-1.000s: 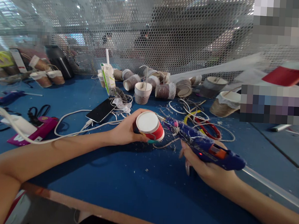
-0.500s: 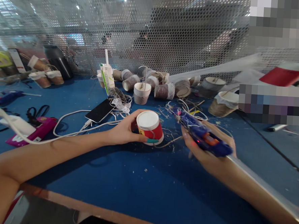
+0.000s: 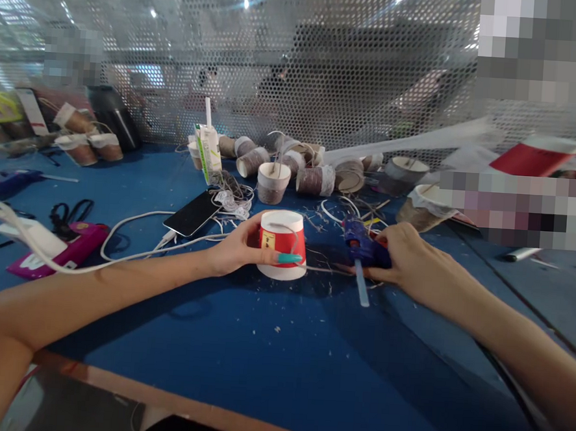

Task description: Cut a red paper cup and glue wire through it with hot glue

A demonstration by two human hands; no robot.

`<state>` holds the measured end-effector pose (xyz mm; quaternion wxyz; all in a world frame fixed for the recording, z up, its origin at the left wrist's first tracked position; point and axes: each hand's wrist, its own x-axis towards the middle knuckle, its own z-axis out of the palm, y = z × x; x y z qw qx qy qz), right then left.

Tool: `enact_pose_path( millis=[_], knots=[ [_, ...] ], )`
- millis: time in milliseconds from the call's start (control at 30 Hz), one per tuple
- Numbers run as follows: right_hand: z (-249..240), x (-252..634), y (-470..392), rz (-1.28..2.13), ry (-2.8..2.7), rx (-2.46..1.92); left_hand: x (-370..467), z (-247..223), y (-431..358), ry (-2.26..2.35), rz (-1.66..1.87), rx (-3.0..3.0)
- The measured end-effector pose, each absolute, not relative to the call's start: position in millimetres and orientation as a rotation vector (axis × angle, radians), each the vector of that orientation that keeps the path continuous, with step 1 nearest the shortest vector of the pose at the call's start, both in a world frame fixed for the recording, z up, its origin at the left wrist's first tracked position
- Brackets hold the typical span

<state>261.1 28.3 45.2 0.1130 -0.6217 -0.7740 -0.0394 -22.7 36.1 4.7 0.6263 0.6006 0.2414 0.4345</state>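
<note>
My left hand (image 3: 241,248) is closed around a red and white paper cup (image 3: 283,246), held upside down with its base up. A thin cord (image 3: 294,238) lies across the cup's side and stretches right toward my other hand. In my right hand (image 3: 405,255) is a blue glue gun (image 3: 361,245), with a translucent glue stick (image 3: 362,285) poking out of its back toward me. The gun's nozzle end is hard to make out. My right fingertips are close to the cord; whether they pinch it I cannot tell.
Several cord-wrapped cups (image 3: 314,179) lie along the perforated metal screen (image 3: 326,62). A phone (image 3: 193,213), a drink carton (image 3: 208,152) and tangled cord stand left of centre. A purple power strip (image 3: 59,250) and another blue glue gun (image 3: 11,183) lie farther left.
The glue gun has turned in my right hand, so its glue stick points toward me, and it has moved slightly down. My left hand has tipped the cup, showing more of its side.
</note>
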Motion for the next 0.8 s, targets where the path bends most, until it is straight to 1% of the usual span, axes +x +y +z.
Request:
enact_pose_path(
  millis=[167,267,433,600,733,800],
  knots=[
    [71.3,259.9,12.6,0.136,-2.289,-1.619,-22.6,2.2,37.2,0.551,0.978,1.378],
    [82.0,238.4,-8.7,0.237,-2.132,-1.451,-21.1,3.9,36.0,0.551,0.965,1.398],
    [70.4,193.9,-30.3,0.502,-2.044,-1.368,-20.8,8.4,32.8,0.546,0.935,1.434],
    [56.2,170.4,-32.4,0.706,-1.952,-1.436,-21.8,8.1,33.0,0.534,0.882,1.464],
    [56.4,168.2,-33.8,0.764,-1.98,-1.324,-21.7,6.4,34.4,0.534,0.893,1.468],
    [58.1,173.9,-33.5,0.602,-2.055,-1.275,-21.6,6.2,34.4,0.536,0.898,1.463]
  ],
)
